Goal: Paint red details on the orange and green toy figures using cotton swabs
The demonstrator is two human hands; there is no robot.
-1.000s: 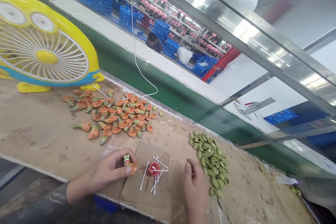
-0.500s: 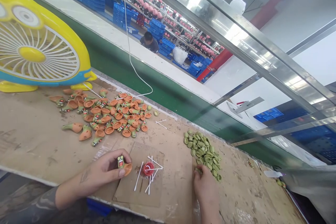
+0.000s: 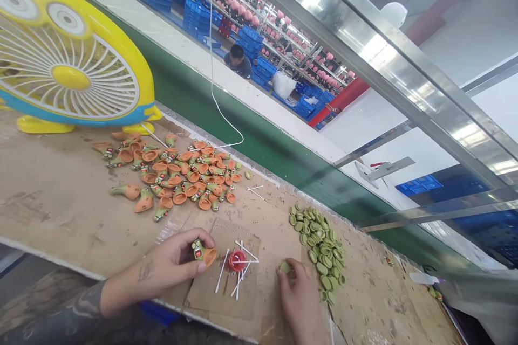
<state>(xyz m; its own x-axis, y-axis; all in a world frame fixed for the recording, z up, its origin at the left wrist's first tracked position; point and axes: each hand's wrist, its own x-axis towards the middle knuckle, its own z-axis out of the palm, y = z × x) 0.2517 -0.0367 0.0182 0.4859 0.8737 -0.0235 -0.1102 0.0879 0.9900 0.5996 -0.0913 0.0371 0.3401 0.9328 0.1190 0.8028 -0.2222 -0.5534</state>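
My left hand [image 3: 172, 267] is closed round a small orange and green toy figure [image 3: 202, 253] near the front edge of the cardboard-covered bench [image 3: 56, 205]. My right hand [image 3: 297, 294] pinches a small green cap [image 3: 285, 267] just left of the pile of green caps [image 3: 319, 245]. Between the two hands sits a red lid [image 3: 237, 260] with several cotton swabs [image 3: 222, 277] lying across and around it. A heap of the same orange and green figures [image 3: 178, 175] lies further back on the bench.
A yellow and blue cartoon desk fan [image 3: 67, 59] stands at the back left, its white cable [image 3: 214, 81] running up. A green conveyor belt [image 3: 259, 140] runs behind the bench. Beyond it, a person [image 3: 238, 62] sits among blue crates [image 3: 259, 43] and shelving.
My right hand went to the green pile, then came back left with a green cap in its fingers. My left hand kept holding the figure in about the same spot.
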